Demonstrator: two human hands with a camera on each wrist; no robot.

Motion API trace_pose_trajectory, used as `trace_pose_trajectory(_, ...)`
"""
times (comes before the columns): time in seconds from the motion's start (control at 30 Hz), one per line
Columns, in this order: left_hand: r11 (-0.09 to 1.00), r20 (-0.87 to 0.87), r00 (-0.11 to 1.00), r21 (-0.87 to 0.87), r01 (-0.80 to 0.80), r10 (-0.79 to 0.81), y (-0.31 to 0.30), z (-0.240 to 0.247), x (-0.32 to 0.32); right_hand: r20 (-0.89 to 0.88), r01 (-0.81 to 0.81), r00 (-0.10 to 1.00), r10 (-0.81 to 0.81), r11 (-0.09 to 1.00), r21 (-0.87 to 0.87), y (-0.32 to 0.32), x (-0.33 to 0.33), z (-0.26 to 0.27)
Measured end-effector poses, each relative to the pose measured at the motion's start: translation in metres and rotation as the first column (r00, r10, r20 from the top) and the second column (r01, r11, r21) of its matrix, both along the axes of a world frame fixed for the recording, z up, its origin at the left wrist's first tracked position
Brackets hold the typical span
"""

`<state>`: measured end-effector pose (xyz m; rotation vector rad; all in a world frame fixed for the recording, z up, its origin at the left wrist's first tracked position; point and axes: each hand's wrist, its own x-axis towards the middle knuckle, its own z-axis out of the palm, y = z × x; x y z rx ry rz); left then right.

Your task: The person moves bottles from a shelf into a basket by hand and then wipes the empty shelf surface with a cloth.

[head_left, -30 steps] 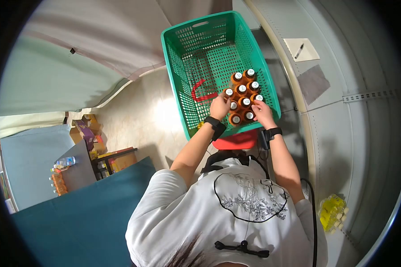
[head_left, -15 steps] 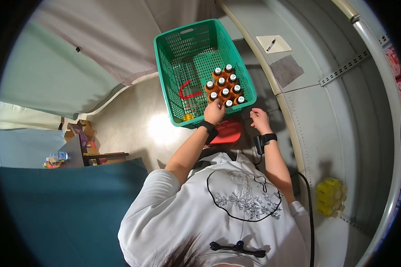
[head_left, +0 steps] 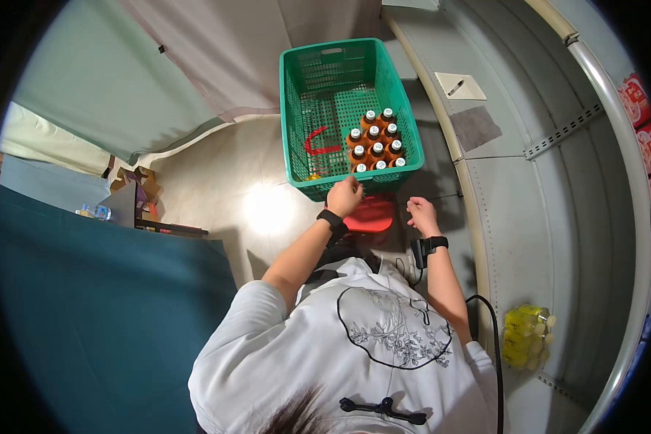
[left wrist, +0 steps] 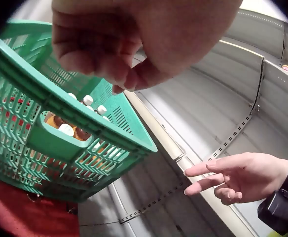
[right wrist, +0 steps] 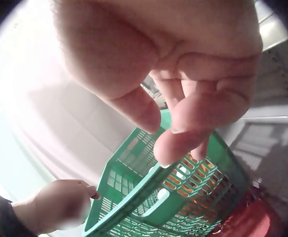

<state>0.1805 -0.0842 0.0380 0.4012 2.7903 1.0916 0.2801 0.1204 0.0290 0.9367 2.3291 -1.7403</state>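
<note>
Just off the near edge of the green plastic basket [head_left: 284,116], our right hand [head_left: 422,215] hangs with fingers apart, our left hand [head_left: 345,196] loosely curled, both empty; round orange white-capped bottles [head_left: 374,132] crowd its near right corner, probably propping each other up.

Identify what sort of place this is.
Probably a shop aisle, or a mock-up of one: long grey shelving, yellow bottles on it, and a green crate of white-capped brown bottles beside it.
</note>
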Motion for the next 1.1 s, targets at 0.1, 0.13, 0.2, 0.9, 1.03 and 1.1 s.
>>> trace_pose_trajectory(0.1,1.0,-0.046,0.998,-0.006,0.029,-0.03,-0.002,-0.008,0.008,0.035,-0.019,0.999,0.019,1.0,0.004,-0.004,0.012,-0.009)
trace_pose_trajectory(0.13,0.999,-0.047,0.998,-0.022,0.036,-0.037,-0.003,-0.007,0.01,0.017,-0.025,1.0,0.025,1.0,0.004,-0.006,0.014,-0.012)
trace_pose_trajectory(0.2,0.998,-0.088,0.994,-0.029,0.054,-0.056,-0.003,-0.008,0.01,0.004,-0.045,0.999,0.045,0.999,0.03,-0.008,0.014,-0.011)
trace_pose_trajectory(0.9,0.547,-0.378,0.424,-0.323,0.772,-0.823,0.056,0.199,0.014,-0.229,0.051,0.924,0.305,0.497,0.866,-0.014,0.001,0.235)
trace_pose_trajectory(1.03,0.388,-0.473,0.19,-0.368,0.845,-0.861,0.073,0.271,0.021,-0.435,0.291,0.849,0.3,0.421,0.859,-0.033,0.024,0.329)
trace_pose_trajectory(1.1,0.314,-0.52,0.072,-0.394,0.864,-0.851,0.081,0.298,0.03,-0.535,0.441,0.767,0.354,0.315,0.84,-0.045,0.043,0.366)
